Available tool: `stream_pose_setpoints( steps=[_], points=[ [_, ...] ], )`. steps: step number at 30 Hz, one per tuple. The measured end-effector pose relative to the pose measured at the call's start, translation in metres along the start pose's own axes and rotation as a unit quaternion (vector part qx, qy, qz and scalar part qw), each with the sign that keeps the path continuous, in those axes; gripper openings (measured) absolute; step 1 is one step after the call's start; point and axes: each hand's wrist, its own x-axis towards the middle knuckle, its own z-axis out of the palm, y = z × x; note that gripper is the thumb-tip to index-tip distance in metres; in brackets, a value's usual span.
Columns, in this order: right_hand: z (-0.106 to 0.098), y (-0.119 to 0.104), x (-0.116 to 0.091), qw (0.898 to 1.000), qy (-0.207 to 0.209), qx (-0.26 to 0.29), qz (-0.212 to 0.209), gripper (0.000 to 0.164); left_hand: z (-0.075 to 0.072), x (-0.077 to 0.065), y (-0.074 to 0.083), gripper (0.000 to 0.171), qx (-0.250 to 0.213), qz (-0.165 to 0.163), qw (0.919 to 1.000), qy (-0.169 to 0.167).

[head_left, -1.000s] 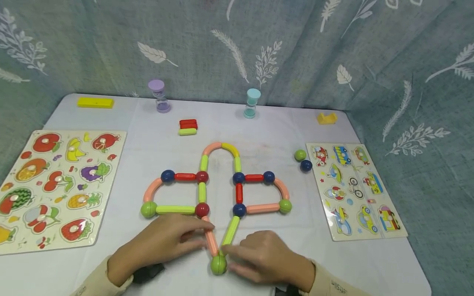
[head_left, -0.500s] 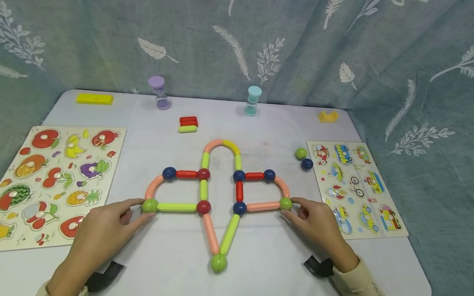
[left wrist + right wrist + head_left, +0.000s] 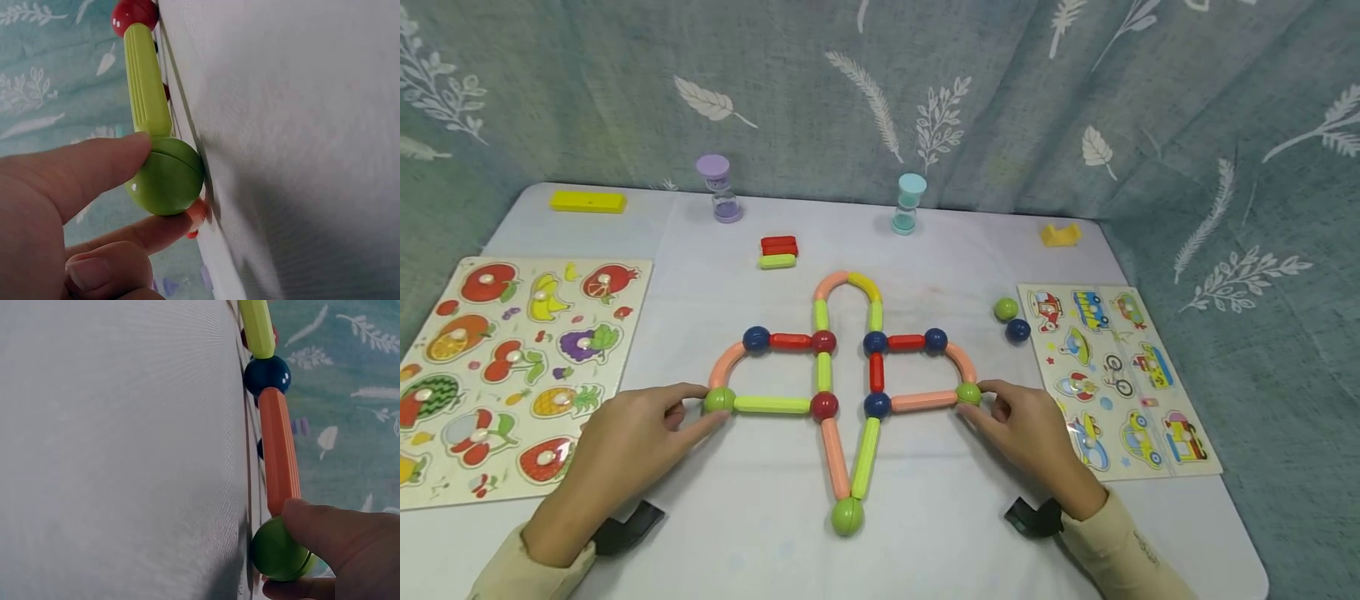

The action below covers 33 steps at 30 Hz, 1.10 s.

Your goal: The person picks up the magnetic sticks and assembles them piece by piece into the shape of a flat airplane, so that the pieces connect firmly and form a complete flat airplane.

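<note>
A figure of magnetic rods and balls lies on the white table. My left hand [image 3: 632, 442] pinches the green ball [image 3: 167, 177] at the figure's left corner between thumb and forefinger. From that ball a long lime rod [image 3: 772, 405] runs to a red ball [image 3: 824, 406]. At the right corner my right hand [image 3: 1026, 429] pinches another green ball [image 3: 279, 550], joined to an orange-pink rod [image 3: 279, 447] and a dark blue ball [image 3: 267, 374]. Two slanted rods meet at the bottom green ball [image 3: 847, 517]. A curved arch [image 3: 847, 279] tops the figure.
A fruit puzzle board [image 3: 520, 375] lies at left, a vehicle puzzle board [image 3: 1120, 383] at right. Beside the latter sit a loose green ball [image 3: 1006, 309] and blue ball [image 3: 1018, 331]. Spare rods [image 3: 778, 252], a purple hourglass [image 3: 721, 187] and a teal hourglass [image 3: 908, 204] stand farther back.
Both hands left the bottom ball and took hold of the outer green balls. Since then they have moved inward, and the figure's two halves sit closer together and slightly farther from me.
</note>
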Motion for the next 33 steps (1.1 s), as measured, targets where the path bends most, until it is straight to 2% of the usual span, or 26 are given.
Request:
stream_pose_setpoints(
  steps=[5, 8, 12, 14, 17, 20, 23, 27, 33],
  points=[
    [0.000, 0.002, 0.001, 1.000, 0.006, -0.004, 0.001, 0.041, -0.001, 0.002, 0.000, 0.046, 0.000, -0.005, 1.0000, 0.008],
    [-0.003, 0.002, 0.001, 0.999, 0.031, -0.015, -0.014, 0.041, -0.002, 0.003, -0.002, 0.044, 0.003, 0.004, 0.9998, 0.022],
    [-0.010, -0.006, 0.004, 0.994, 0.078, -0.021, -0.068, 0.037, -0.006, 0.005, 0.000, 0.044, 0.019, 0.032, 0.9981, 0.049],
    [-0.010, -0.016, 0.009, 0.990, 0.085, -0.004, -0.112, 0.033, -0.008, 0.007, 0.007, 0.042, 0.020, 0.062, 0.9958, 0.065],
    [-0.005, -0.036, 0.018, 0.981, 0.061, 0.030, -0.181, 0.031, -0.006, 0.015, 0.027, 0.041, 0.000, 0.122, 0.9900, 0.071],
    [0.007, -0.055, 0.025, 0.968, 0.019, 0.045, -0.246, 0.032, 0.006, 0.022, 0.049, 0.042, -0.021, 0.188, 0.9814, 0.035],
    [0.018, -0.070, 0.029, 0.955, -0.018, 0.025, -0.295, 0.034, 0.021, 0.025, 0.067, 0.045, -0.016, 0.226, 0.9739, -0.008],
    [0.025, -0.079, 0.030, 0.946, -0.037, -0.016, -0.322, 0.035, 0.032, 0.028, 0.080, 0.038, -0.002, 0.246, 0.9691, -0.015],
    [0.026, -0.077, 0.038, 0.946, -0.026, -0.020, -0.322, 0.033, 0.033, 0.038, 0.080, 0.031, 0.002, 0.256, 0.9666, -0.004]
  ],
)
